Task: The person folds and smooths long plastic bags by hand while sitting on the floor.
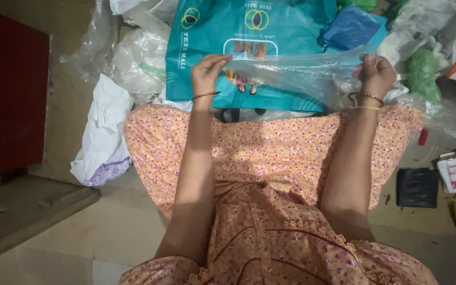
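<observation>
Clear bag point(296, 74) stretched between left hand point(205, 74) and right hand point(377, 74), in front of shopping bag point(238, 42), above the lap.

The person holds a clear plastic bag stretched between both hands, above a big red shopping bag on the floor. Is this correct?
Not quite. The head view shows the shopping bag is teal, not red. The rest holds: the left hand and the right hand each grip one end of the clear plastic bag, stretched above it.

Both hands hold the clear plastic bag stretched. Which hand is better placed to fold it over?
Probably the right hand: it grips one end of the clear plastic bag in a fist, while the left hand only pinches its end.
</observation>
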